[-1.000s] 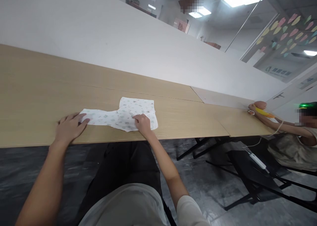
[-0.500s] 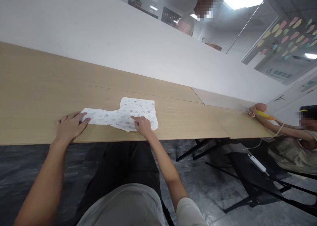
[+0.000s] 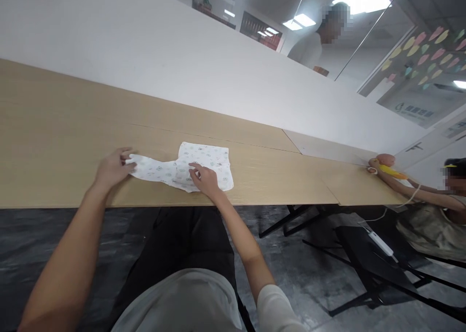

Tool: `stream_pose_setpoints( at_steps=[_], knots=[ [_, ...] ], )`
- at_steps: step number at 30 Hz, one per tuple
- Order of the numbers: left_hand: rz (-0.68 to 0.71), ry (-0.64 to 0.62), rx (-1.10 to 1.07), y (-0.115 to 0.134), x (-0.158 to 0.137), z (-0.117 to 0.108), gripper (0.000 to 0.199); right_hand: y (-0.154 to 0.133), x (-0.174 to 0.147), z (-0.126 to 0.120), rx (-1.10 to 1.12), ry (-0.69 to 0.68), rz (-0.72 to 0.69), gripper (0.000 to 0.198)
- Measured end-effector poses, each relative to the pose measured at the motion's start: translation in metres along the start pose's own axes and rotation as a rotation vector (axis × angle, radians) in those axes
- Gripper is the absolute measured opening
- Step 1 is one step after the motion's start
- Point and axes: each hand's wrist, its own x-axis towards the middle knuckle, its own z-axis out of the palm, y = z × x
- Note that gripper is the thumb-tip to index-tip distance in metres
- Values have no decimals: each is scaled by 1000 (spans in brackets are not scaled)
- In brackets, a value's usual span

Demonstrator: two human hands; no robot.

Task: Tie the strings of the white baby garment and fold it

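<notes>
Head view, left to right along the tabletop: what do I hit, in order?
Left hand → narrow strip of the white printed cloth → right hand → co-worker's hand → yellow item.

Printed cloth on table (seamed).

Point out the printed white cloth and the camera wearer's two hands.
Printed white cloth [image 3: 171, 172], head view: near its middle.
Left hand [image 3: 112, 169], head view: back of the hand.
Right hand [image 3: 207, 180], head view: back of the hand.
</notes>
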Motion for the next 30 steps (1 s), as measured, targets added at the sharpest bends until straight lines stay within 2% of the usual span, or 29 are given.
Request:
stream_pose_setpoints(
  at_steps=[3,6,8,11,14,16,18,20,25,30],
  knots=[
    [143,137,-186,43,-1,10,68,-11,20,5,339,-19,143,26],
    [402,63,-408,90,-17,33,68,-19,41,8,791,-70,347,39],
    [554,-29,-435,110,-31,51,68,-20,51,5,1011,-42,463,40],
    [699,25,-331,111,-50,75,59,-14,53,-6,1175,30,554,32],
    [656,116,-208,86,-62,92,58,-1,46,-16,1272,-21,587,41],
    [537,150,-140,66,-65,98,60,10,41,-19,1233,-48,610,34],
    [417,104,-102,50,-66,101,61,22,38,-19,1099,-32,598,19],
    [336,34,-93,40,-66,100,60,35,37,-17,946,18,534,25],
    [357,0,-77,41,-65,98,48,65,35,-13,581,140,430,45],
    [381,-10,-10,46,-67,97,45,80,29,-13,317,136,361,46]
  ],
)
